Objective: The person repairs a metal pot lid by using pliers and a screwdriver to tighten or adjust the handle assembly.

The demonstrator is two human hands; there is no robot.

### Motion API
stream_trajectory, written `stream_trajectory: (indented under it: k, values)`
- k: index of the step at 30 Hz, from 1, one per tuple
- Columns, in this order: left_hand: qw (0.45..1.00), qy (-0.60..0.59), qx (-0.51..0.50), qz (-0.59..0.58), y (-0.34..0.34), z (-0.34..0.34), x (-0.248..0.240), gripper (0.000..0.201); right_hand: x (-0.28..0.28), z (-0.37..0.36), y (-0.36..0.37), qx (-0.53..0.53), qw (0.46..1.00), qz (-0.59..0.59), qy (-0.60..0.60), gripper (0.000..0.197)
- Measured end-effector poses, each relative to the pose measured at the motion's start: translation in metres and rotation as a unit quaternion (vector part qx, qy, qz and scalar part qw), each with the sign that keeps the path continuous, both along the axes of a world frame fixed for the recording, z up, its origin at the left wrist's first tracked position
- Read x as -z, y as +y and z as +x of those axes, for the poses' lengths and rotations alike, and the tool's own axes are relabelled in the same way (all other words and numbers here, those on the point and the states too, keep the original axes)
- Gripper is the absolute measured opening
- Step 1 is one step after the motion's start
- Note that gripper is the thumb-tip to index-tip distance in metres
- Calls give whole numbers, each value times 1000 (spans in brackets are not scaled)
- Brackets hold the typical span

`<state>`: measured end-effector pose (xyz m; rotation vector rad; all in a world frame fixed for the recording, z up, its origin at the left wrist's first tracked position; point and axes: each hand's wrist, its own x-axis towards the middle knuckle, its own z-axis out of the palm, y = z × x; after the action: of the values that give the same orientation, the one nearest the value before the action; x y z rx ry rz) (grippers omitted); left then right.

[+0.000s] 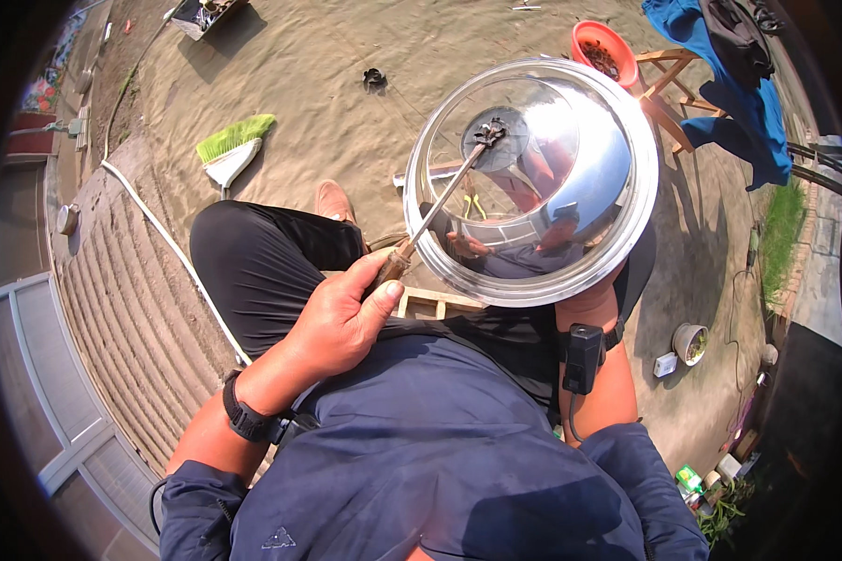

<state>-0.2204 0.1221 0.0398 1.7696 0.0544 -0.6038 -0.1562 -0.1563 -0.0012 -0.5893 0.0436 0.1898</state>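
Observation:
My left hand is closed round the worn brown handle of a tool with a long thin metal rod. A dark ragged lump shows at the rod's far end, over a grey disc in the middle of a large shiny metal basin. Tilted toward me over my lap, the basin mirrors my hand and sleeve. My right hand reaches behind its near rim and holds it from there; the fingers are hidden by the basin. Whether the rod touches the disc I cannot tell.
Beyond the basin stand a red bowl with dark bits and a wooden stool with blue cloth. A green-bristled broom head lies at left, near a pale hose. A small pot sits at right; wooden slats lie beneath my lap.

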Motion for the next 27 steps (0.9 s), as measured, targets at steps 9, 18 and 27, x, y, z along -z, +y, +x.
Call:
stream_trajectory:
  k: [9,18,27]
  values:
    - [980,-180,-22,83,-8,6,13,34,-27,0,20,-68,996,-54,24,90]
    - [999,8,-48,-7,-6,6,-7,36,-27,2,20,-72,995,-24,62,76]
    - [991,78,-64,-83,-5,7,-14,34,-23,2,21,-68,996,-23,55,74]
